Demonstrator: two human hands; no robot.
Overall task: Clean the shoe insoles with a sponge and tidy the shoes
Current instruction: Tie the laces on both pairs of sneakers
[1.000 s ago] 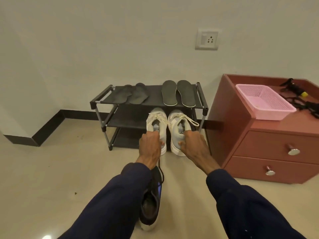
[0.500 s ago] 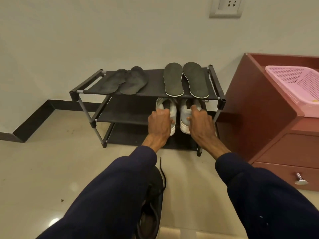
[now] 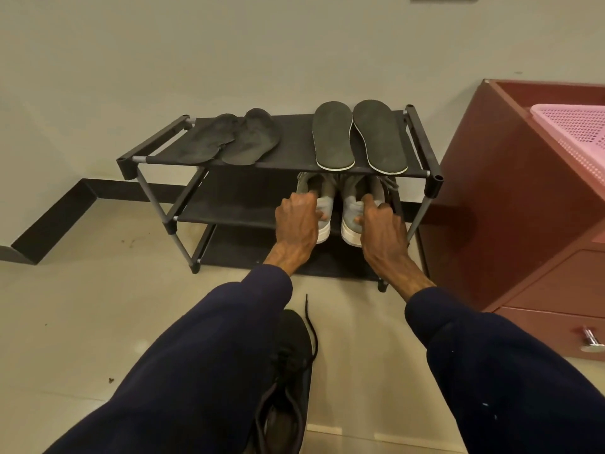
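A pair of white shoes stands on the middle shelf of the black shoe rack (image 3: 144,158), toes toward the wall. My left hand (image 3: 298,224) grips the heel of the left white shoe (image 3: 322,204). My right hand (image 3: 381,227) holds the heel of the right white shoe (image 3: 352,214). On the top shelf lie two dark worn insoles (image 3: 229,142) at the left and two grey insoles with pale edges (image 3: 357,136) at the right. A black shoe (image 3: 288,371) with loose laces lies on the floor between my arms. No sponge is in view.
A dark red drawer cabinet (image 3: 510,208) stands right beside the rack, with a pink basket (image 3: 576,126) on top. A cream wall with a black skirting board (image 3: 49,224) runs behind. The floor is pale tile.
Both hands carried the white shoes from in front of the rack onto its middle shelf and pushed them further in. My view moved closer and lower.
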